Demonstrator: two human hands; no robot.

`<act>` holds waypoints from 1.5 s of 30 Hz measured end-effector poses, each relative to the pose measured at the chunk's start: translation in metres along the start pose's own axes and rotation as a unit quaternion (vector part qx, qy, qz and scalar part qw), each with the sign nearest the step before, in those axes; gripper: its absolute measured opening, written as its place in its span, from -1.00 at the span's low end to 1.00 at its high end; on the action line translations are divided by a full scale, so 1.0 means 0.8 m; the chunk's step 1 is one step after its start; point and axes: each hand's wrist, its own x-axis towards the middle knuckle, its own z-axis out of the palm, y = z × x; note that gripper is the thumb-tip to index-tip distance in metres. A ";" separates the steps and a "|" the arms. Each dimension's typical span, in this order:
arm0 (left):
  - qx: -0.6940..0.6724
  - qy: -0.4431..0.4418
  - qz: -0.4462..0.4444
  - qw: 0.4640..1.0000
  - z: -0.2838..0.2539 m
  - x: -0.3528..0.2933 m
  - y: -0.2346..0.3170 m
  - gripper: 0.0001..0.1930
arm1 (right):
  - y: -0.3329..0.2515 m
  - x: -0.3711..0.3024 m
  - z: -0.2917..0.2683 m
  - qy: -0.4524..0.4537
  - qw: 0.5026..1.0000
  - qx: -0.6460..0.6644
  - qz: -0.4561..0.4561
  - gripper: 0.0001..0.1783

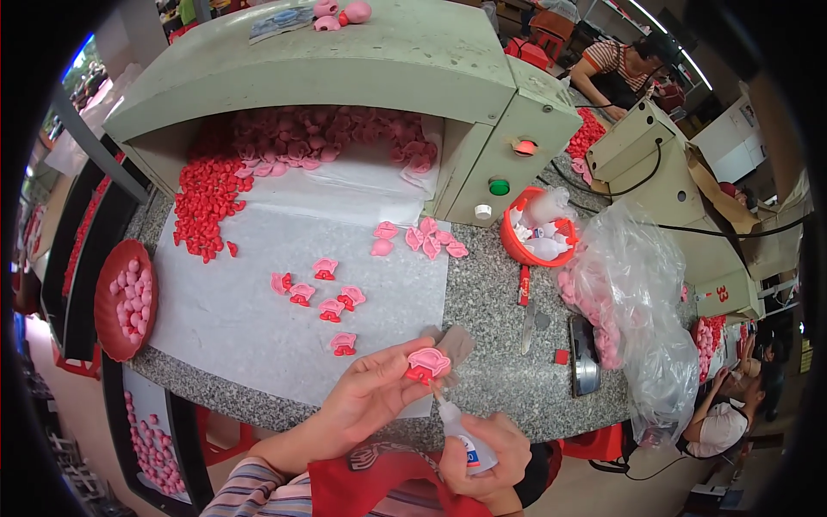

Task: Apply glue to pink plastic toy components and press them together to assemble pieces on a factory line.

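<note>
My left hand (363,392) pinches a small pink and red plastic figure part (426,365) over the table's front edge. In my right hand (498,457) is a translucent glue bottle (457,428), its thin nozzle pointing up at the part's lower edge. Whether the tip touches it, I cannot tell. A greyish-brown cloth (452,343) lies just behind the held part. Several similar pink and red parts (343,344) rest on the white paper (258,302), beyond my left hand. Farther off lie loose pink shells (428,237) without red pieces.
A green metal machine (301,73) arches over heaps of red pieces (207,202) and pink shells (336,133). A red bowl (108,332) of pink pieces stands left. To the right are an orange basket (514,246) of bottles, a phone (586,358) and a plastic bag (650,319). Other people work beyond.
</note>
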 end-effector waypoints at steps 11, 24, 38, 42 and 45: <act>0.042 0.020 0.023 0.999 0.005 0.001 -0.002 -0.59 | 0.001 0.006 0.004 0.003 1.000 -0.004 -0.017 -0.66; 0.046 0.023 0.027 0.998 0.004 0.001 -0.003 -0.60 | 0.001 0.005 0.005 0.001 1.000 -0.008 -0.016 -0.67; 0.045 0.025 0.015 0.999 0.003 -0.001 -0.004 -0.60 | 0.002 0.007 0.007 -0.003 1.000 -0.002 -0.022 -0.67; 0.042 0.025 0.012 0.999 0.002 -0.001 -0.005 -0.60 | -0.004 0.005 0.001 -0.029 1.000 -0.008 0.000 -0.71; 0.044 0.028 0.017 0.998 0.004 -0.001 -0.006 -0.60 | -0.004 0.004 0.000 -0.029 0.999 -0.013 0.006 -0.71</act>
